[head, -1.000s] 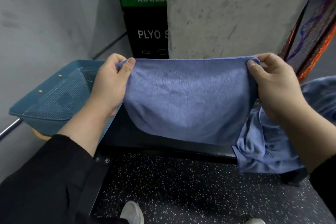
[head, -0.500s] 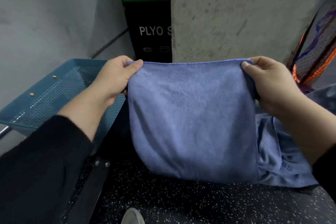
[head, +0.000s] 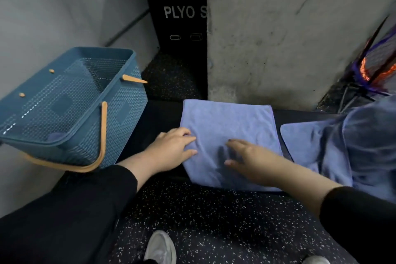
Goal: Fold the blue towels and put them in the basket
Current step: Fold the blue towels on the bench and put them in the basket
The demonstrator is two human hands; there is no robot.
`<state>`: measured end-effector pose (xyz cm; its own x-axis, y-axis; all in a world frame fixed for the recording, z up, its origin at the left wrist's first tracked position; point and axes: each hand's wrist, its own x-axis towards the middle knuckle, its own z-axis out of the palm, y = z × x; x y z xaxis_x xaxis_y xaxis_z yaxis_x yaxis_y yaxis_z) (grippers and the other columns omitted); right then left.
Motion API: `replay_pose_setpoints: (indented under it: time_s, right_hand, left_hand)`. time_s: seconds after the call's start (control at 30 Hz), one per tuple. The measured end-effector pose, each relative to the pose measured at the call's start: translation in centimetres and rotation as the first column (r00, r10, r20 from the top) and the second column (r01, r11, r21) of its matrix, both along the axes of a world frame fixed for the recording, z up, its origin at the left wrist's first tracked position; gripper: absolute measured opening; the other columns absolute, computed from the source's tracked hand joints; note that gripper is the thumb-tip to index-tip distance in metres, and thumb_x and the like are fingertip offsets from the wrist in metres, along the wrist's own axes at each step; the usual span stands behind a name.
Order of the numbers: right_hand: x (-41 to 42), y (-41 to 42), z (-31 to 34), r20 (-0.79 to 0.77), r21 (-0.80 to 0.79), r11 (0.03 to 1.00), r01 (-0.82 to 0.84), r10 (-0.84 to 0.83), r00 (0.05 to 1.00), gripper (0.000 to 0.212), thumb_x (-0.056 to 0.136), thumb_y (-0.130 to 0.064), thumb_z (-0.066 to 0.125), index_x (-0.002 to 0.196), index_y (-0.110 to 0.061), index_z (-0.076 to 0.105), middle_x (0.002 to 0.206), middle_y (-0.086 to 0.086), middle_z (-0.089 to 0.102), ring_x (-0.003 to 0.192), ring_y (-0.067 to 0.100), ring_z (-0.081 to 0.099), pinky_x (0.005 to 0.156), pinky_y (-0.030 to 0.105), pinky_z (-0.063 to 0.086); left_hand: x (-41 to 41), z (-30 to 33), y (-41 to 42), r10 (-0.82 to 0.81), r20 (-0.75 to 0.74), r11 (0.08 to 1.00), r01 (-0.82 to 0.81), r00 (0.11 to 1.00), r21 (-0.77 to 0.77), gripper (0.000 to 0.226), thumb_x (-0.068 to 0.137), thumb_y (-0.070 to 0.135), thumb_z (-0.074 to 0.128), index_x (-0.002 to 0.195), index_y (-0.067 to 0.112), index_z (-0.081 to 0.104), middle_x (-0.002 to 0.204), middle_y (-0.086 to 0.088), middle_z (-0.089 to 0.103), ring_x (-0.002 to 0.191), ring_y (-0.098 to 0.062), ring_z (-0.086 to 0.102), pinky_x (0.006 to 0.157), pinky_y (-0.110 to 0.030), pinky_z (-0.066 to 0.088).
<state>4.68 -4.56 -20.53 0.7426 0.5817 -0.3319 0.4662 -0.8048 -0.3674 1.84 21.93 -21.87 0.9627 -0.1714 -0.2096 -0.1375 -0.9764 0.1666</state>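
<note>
A folded blue towel (head: 229, 126) lies flat on a black bench (head: 158, 118), its near edge hanging slightly over the front. My left hand (head: 173, 152) rests on the towel's left edge with fingers spread. Over the towel's near middle, my right hand (head: 250, 158) lies palm down with straight fingers, somewhat blurred. To the right sits a heap of more blue towels (head: 347, 146). The teal mesh basket (head: 70, 111) with tan handles stands at the bench's left end; a bit of blue shows at its bottom.
A concrete pillar (head: 289, 28) rises right behind the bench. A black plyo box (head: 177, 17) stands in the gap to its left. Orange and purple netting (head: 372, 66) leans at the far right. My shoe (head: 159, 248) is on the speckled floor (head: 214, 221) below.
The towel, held up by its top corners before, now lies flat on the bench. Both hands released the corners and came down onto it. The view tilted downward.
</note>
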Motion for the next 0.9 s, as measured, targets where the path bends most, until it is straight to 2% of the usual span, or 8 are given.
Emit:
replay_pose_setpoints:
  time_s: [0.07, 0.13, 0.27, 0.37, 0.5, 0.63, 0.77, 0.9]
  right_hand:
    - [-0.6, 0.1, -1.2, 0.008, -0.096, 0.993, -0.068, 0.069, 0.998, 0.071, 0.1, -0.058, 0.042, 0.16, -0.03, 0.016, 0.169, -0.004, -0.002, 0.155, 0.019, 0.002, 0.125, 0.042, 0.007]
    - [-0.2, -0.4, -1.6, 0.033, -0.113, 0.991, -0.072, 0.077, 0.997, 0.069, 0.102, -0.057, 0.037, 0.16, -0.033, 0.009, 0.168, -0.008, -0.009, 0.155, 0.015, -0.007, 0.125, 0.042, 0.001]
    - [0.7, -0.5, -1.4, 0.046, -0.13, 0.991, -0.037, 0.043, 0.998, 0.069, 0.102, -0.054, 0.039, 0.161, -0.031, 0.009, 0.168, -0.008, -0.007, 0.155, 0.014, -0.006, 0.125, 0.042, 0.002]
    - [-0.2, 0.5, -1.1, 0.127, -0.132, 0.991, -0.002, 0.019, 0.992, 0.069, 0.102, -0.055, 0.039, 0.16, -0.028, 0.015, 0.169, -0.004, 0.0, 0.155, 0.017, 0.001, 0.125, 0.047, 0.005]
    - [-1.7, 2.1, -0.5, 0.147, -0.02, 0.991, -0.129, 0.131, 0.981, 0.072, 0.099, -0.059, 0.044, 0.159, -0.027, 0.02, 0.168, -0.003, 0.008, 0.154, 0.013, 0.007, 0.125, 0.042, 0.007]
    - [-3.1, 2.7, -1.6, 0.125, -0.103, 0.977, -0.187, 0.2, 0.972, 0.077, 0.098, -0.064, 0.04, 0.16, -0.029, 0.011, 0.169, -0.005, -0.003, 0.155, 0.016, -0.003, 0.125, 0.049, 0.002]
    - [-3.0, 3.0, -1.8, 0.125, -0.09, 0.982, -0.164, 0.174, 0.977, 0.075, 0.099, -0.063, 0.038, 0.16, -0.03, 0.01, 0.169, -0.006, -0.004, 0.155, 0.016, -0.004, 0.125, 0.05, 0.001]
    - [-2.8, 3.2, -1.6, 0.094, -0.079, 0.985, -0.152, 0.159, 0.983, 0.074, 0.099, -0.063, 0.037, 0.16, -0.03, 0.012, 0.169, -0.007, -0.002, 0.155, 0.015, -0.003, 0.125, 0.051, 0.003]
  left_hand:
    - [0.0, -0.2, 0.2, 0.024, -0.025, 1.0, -0.024, 0.999, 0.01, 0.055, 0.103, 0.051, 0.044, 0.154, 0.031, 0.037, 0.162, 0.007, 0.026, 0.15, -0.014, 0.02, 0.121, -0.046, 0.017]
    - [0.0, -0.3, 0.3, 0.165, 0.017, 0.985, -0.164, 0.986, -0.045, 0.057, 0.103, 0.045, 0.046, 0.155, 0.027, 0.033, 0.161, 0.003, 0.03, 0.149, -0.017, 0.026, 0.12, -0.049, 0.022]
    - [-0.2, 0.1, 1.2, 0.513, 0.064, 0.824, -0.47, 0.856, -0.315, 0.034, 0.096, 0.041, 0.061, 0.119, 0.018, 0.071, 0.116, -0.002, 0.069, 0.11, -0.024, 0.063, 0.095, -0.039, 0.05]
    - [-1.3, -0.4, 1.2, 0.475, -0.102, 0.768, -0.469, 0.874, -0.437, 0.025, 0.092, 0.038, 0.067, 0.108, 0.02, 0.077, 0.103, 0.004, 0.074, 0.1, -0.017, 0.067, 0.09, -0.034, 0.053]
    - [-1.6, -0.7, 0.6, 0.481, -0.129, 0.663, -0.457, 0.867, -0.593, 0.018, 0.09, 0.026, 0.073, 0.105, 0.017, 0.078, 0.098, 0.002, 0.075, 0.093, -0.013, 0.068, 0.084, -0.027, 0.052]
    - [-1.3, -0.1, -0.1, 0.496, -0.16, 0.537, -0.446, 0.854, -0.716, 0.007, 0.087, 0.018, 0.076, 0.091, 0.012, 0.076, 0.087, 0.003, 0.073, 0.076, -0.005, 0.061, 0.067, -0.012, 0.044]
    - [-1.7, 0.4, -0.6, 0.479, -0.254, 0.389, -0.463, 0.84, -0.796, 0.024, 0.091, 0.026, 0.07, 0.071, 0.015, 0.063, 0.067, 0.001, 0.052, 0.065, -0.008, 0.045, 0.062, -0.026, 0.037]
    - [-2.2, 0.6, -0.3, 0.378, -0.341, 0.204, -0.437, 0.86, -0.876, 0.02, 0.093, 0.031, 0.065, 0.077, 0.018, 0.062, 0.074, 0.0, 0.061, 0.077, -0.015, 0.055, 0.079, -0.036, 0.042]
